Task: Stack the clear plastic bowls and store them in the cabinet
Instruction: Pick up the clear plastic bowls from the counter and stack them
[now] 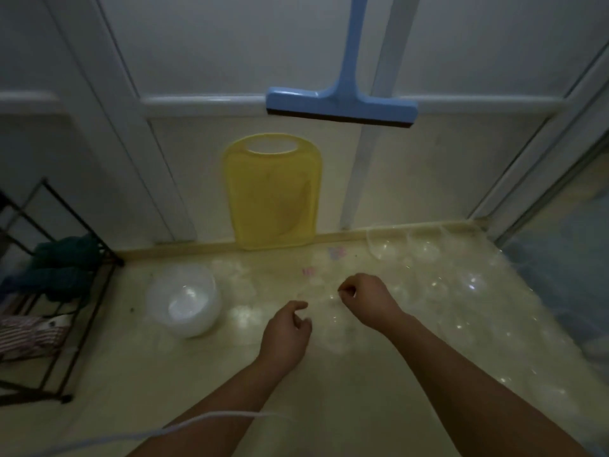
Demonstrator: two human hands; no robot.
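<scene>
Several clear plastic bowls lie on the pale yellow surface (131, 374), faint in the dim light. One clear bowl (333, 331) sits between my hands. My left hand (285, 334) curls thumb and fingers at its left rim. At its far right rim, my right hand (365, 298) pinches with thumb and forefinger. More clear bowls stand along the back edge (382, 247) (423, 249) and to the right (471, 282). No cabinet interior is in view.
A white translucent bowl (184, 298) stands to the left of my hands. A yellow cutting board (272, 192) leans on the white wall, under a hanging blue squeegee (339, 100). A black wire rack (66, 291) with cloths is at the left, a glass panel (560, 258) at the right.
</scene>
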